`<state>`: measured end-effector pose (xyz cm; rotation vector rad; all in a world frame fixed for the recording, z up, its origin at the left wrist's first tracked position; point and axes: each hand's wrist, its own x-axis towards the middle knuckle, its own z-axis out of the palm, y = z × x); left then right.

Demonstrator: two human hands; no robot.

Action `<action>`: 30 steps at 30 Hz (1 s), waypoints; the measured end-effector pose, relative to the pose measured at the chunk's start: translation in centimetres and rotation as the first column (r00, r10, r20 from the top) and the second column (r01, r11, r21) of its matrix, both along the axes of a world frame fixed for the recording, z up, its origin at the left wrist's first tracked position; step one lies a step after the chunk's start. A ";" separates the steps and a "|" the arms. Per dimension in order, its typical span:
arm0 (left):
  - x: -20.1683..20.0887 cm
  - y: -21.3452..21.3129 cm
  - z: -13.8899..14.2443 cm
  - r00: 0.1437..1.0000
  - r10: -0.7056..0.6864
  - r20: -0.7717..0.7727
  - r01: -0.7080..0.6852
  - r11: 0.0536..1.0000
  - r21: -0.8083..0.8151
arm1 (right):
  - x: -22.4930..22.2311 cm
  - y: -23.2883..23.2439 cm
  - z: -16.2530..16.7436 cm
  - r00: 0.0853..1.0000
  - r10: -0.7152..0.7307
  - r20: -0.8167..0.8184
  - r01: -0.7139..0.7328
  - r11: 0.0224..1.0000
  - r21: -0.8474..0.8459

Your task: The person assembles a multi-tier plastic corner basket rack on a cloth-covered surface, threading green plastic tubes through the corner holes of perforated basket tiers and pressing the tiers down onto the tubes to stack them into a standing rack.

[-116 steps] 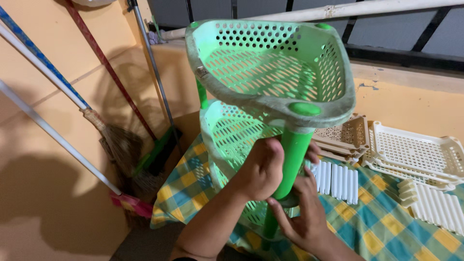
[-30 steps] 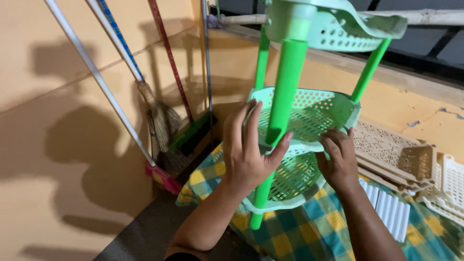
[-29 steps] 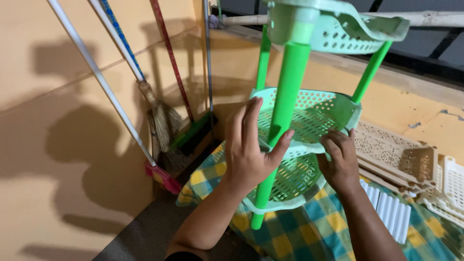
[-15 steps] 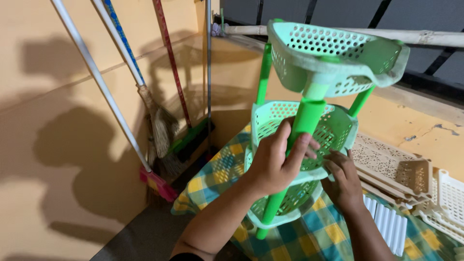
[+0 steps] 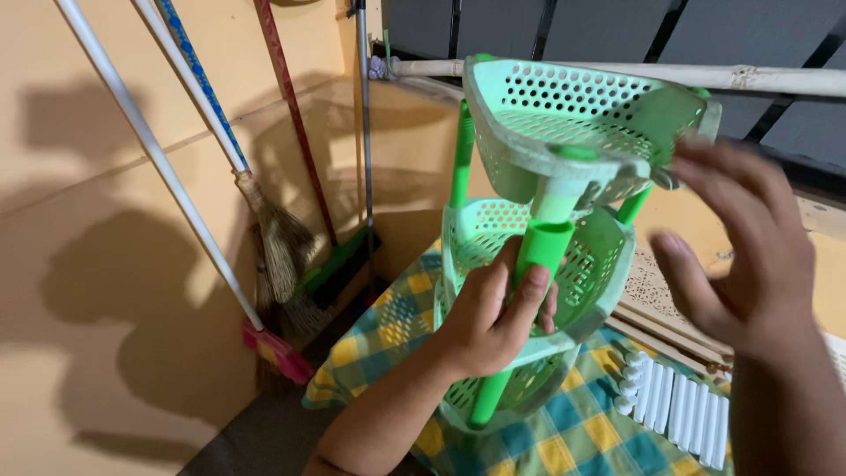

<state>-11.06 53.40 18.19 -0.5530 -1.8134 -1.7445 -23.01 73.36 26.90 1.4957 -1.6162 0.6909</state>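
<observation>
1. One green plastic rack (image 5: 564, 238) stands between and in front of the two hands, on a checked cloth (image 5: 582, 432) of green, yellow and blue. Three perforated, pale green baskets are visible on it: a top basket (image 5: 586, 123) above the hands, a middle basket (image 5: 493, 247) level with the left hand, and a bottom basket (image 5: 529, 392) below that hand, partly hidden.
2. Three bright green posts show between the baskets: a front post (image 5: 538, 256), a rear post (image 5: 461, 159) beyond the left hand, and a third post (image 5: 636, 204) toward the right hand.
3. Left hand (image 5: 493, 308): closed around the front post, fingers wrapped over it just below the top basket, thumb on the near side. The grip is firm and full.
4. Right hand (image 5: 740, 256): open, fingers spread and slightly curled, blurred. It hovers just beside the right corner of the top basket; whether the fingertips touch the rim cannot be told. It holds nothing.
5. Below the right hand, a row of white plastic tubes (image 5: 674, 401) lies side by side on the cloth; their count is cut off by the frame edge.
6. Far to the left of the left hand, long-handled cleaning tools lean against the yellow wall (image 5: 79, 264): a straw broom (image 5: 282, 256), a green brush head (image 5: 330, 264) and a pink-headed tool (image 5: 278, 351). At least five handles are visible.
7. No packages, labels or signs can be made out.
</observation>
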 end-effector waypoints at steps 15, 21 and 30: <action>0.7 -0.2 -0.4 1.000 0.004 0.027 -0.003 1.000 -0.024 | -0.4 -3.9 5.7 0.956 0.166 0.243 -0.244 0.908 0.340; 0.9 -0.3 -0.2 1.000 -0.003 0.030 0.004 1.000 -0.025 | 0.2 -3.8 6.1 0.950 0.199 0.241 -0.276 0.894 0.353; 0.8 -0.3 -0.1 0.999 0.008 0.041 -0.007 1.000 -0.026 | 0.2 -3.9 6.3 0.949 0.191 0.252 -0.279 0.880 0.385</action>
